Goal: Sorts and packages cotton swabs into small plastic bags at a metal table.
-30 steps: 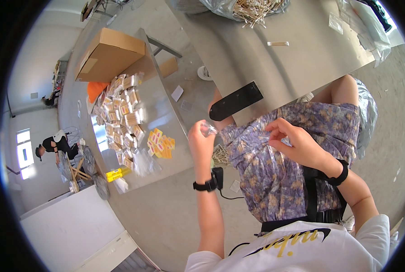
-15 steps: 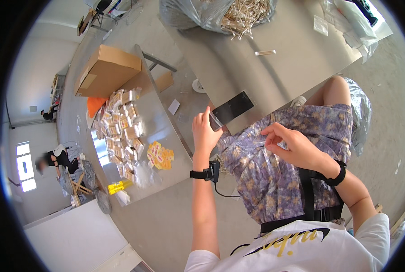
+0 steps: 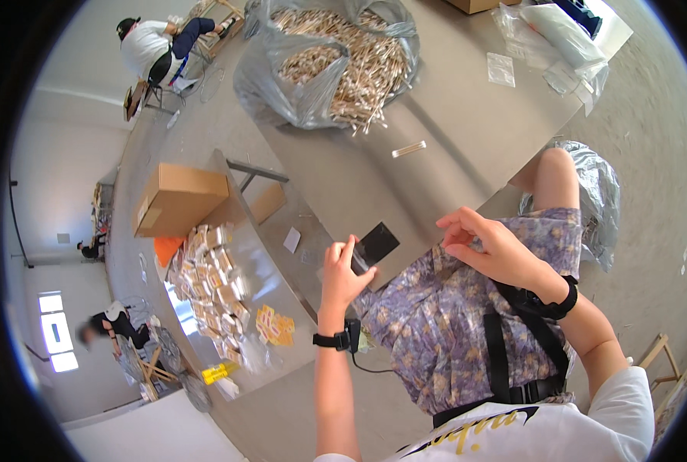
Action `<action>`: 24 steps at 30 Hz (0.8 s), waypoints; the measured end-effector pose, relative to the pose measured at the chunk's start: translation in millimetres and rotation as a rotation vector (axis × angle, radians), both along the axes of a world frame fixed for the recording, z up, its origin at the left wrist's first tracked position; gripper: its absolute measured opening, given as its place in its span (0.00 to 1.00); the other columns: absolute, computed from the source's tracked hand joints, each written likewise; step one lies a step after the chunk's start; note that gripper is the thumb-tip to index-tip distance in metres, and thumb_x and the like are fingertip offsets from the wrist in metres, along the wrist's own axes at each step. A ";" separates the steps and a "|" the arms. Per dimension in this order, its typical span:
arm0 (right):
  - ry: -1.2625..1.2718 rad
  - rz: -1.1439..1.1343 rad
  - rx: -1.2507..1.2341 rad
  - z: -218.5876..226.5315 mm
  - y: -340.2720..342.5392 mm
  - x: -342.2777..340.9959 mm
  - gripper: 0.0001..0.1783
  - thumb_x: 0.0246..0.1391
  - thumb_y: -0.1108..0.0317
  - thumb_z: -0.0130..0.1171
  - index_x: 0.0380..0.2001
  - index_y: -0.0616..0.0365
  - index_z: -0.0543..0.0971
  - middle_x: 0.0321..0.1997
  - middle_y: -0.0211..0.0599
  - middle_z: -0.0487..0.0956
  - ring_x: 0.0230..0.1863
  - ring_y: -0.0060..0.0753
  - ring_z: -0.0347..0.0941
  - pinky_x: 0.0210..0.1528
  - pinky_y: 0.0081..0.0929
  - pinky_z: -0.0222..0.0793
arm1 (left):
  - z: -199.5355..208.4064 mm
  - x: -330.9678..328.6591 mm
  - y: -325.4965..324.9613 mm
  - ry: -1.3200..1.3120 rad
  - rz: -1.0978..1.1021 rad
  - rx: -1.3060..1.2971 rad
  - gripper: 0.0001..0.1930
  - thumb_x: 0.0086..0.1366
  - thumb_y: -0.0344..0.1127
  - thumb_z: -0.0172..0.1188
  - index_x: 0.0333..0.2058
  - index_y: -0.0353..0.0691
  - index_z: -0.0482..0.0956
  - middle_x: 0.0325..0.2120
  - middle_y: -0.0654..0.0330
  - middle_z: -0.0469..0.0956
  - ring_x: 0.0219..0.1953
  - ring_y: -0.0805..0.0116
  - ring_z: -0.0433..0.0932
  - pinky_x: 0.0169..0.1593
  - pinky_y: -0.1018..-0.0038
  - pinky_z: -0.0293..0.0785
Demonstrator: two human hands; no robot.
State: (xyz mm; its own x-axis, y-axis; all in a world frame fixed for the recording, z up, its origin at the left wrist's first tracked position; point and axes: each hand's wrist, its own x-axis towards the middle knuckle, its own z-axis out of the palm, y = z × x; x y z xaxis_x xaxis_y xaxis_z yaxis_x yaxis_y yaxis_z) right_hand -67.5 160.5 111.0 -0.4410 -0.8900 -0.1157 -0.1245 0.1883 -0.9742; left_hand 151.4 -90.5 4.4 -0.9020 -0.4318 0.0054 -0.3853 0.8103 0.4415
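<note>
Since half a second ago, our view has swung, so the grey plastic bag (image 3: 260, 81) sits lower in it, and our left hand (image 3: 346, 269) has shifted along with the black slab (image 3: 380, 240), whose visible stretch is shorter now. In the head view, that hand is clamped on the slab's near end, fingers along one edge and thumb along the other, at the rim of the tabletop (image 3: 451, 115); we cannot tell whether clear film lies between. Our right hand (image 3: 489, 245) hangs over the flowered cloth (image 3: 451, 308) on our lap, fingers curled, thumb apart from them, nothing visible between.

Farther up, the bag gapes around loose cotton swabs (image 3: 374, 77). A small row of swabs (image 3: 409, 149) lies between bag and slab, and a flat clear packet (image 3: 501, 69) lies farther off.

On the second tabletop (image 3: 262, 258), to our left, swab-filled packets (image 3: 216, 269) are heaped before a cardboard box (image 3: 182, 200), beside yellow cards (image 3: 274, 326) and clear sleeves (image 3: 259, 358). We judge that much packing is done, yet plenty of swabs remain loose, and the small row is not yet in any packet.
</note>
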 end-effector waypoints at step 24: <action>0.825 0.053 -0.026 -138.5 -80.2 -110.0 0.21 0.56 0.67 0.55 0.54 0.50 0.78 0.71 0.46 0.65 0.76 0.50 0.51 0.78 0.46 0.45 | 82.2 -397.1 -78.6 -0.049 -0.134 -0.427 0.20 0.58 0.43 0.69 0.48 0.46 0.82 0.66 0.34 0.57 0.69 0.37 0.55 0.70 0.56 0.55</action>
State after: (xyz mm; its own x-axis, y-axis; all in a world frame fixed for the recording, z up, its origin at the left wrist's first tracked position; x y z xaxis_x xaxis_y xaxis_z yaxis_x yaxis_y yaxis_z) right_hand -177.5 80.3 -27.5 -0.3327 -0.9099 0.2477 -0.8096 0.1409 -0.5698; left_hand -245.7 -169.1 86.6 -0.9535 -0.2792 0.1131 -0.2764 0.9602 0.0406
